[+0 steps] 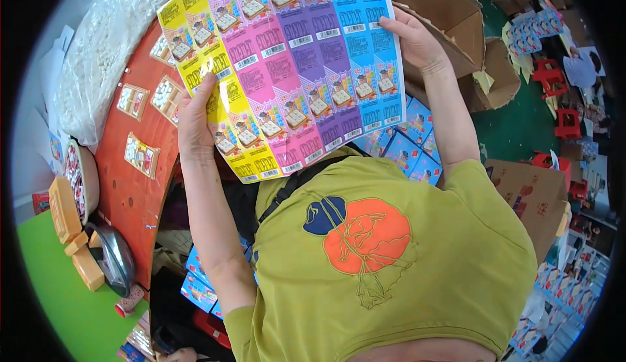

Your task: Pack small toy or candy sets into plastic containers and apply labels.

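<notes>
A large glossy sheet of printed labels (306,59), banded in yellow, pink, purple and blue, is held up in front of me, slightly curved. My left hand (197,117) grips its yellow left edge, thumb on the printed face and the other fingers mostly behind. At the blue right edge, my right hand (420,43) pinches the sheet with the thumb in front; its remaining fingers are partly hidden behind. Just left of the sheet, small wooden trays (132,101) with white pieces lie on a red tabletop (120,196). Part of another tray is covered by the sheet.
A clear plastic bag of white pieces (120,43) lies at the far left, above a bowl (90,173). Open cardboard boxes (450,10) stand at the upper right. Blue printed boxes (417,147) sit behind the sheet. Red stools (567,123) stand on the green floor.
</notes>
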Available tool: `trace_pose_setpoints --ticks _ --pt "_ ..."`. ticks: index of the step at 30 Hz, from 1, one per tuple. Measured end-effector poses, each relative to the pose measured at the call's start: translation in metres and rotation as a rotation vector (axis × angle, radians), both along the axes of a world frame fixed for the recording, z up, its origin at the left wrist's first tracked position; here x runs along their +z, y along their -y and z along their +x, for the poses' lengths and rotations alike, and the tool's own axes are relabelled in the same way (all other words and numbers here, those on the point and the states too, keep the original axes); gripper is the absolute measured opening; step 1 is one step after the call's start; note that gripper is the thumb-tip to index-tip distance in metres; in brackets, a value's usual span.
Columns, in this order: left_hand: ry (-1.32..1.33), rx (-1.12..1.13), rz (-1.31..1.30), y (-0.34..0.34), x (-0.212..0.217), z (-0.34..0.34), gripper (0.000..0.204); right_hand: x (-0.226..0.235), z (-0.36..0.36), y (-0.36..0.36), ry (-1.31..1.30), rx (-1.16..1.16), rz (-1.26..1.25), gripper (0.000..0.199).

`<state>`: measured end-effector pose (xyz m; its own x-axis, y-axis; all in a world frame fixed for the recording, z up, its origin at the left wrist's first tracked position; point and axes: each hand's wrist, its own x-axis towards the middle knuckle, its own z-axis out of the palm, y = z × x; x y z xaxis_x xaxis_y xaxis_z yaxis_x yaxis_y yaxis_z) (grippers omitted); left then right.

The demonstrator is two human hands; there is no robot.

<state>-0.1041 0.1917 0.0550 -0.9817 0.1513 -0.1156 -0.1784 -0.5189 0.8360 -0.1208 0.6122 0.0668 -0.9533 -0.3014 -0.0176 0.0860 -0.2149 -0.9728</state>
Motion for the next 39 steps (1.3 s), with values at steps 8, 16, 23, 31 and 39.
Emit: trace_pose_setpoints --ticks 8,16,23,31,39 --pt "-0.058 0.056 -0.168 0.004 0.006 0.01 0.044 0.004 0.039 0.024 -0.126 -0.176 -0.035 0.065" --pt "-0.197 0.191 -0.295 -0.003 0.02 0.025 0.067 -0.008 0.047 0.024 -0.187 -0.342 0.049 0.044" --pt "-0.208 0.158 -0.293 0.011 0.018 0.036 0.047 0.002 0.055 0.013 -0.155 -0.325 0.135 0.026" --pt "-0.265 0.017 -0.403 -0.005 0.048 0.058 0.053 0.019 0.075 0.012 -0.117 -0.259 0.122 0.037" --pt "-0.199 0.023 -0.414 -0.002 0.04 0.052 0.055 0.02 0.079 0.012 -0.026 -0.183 0.19 0.051"
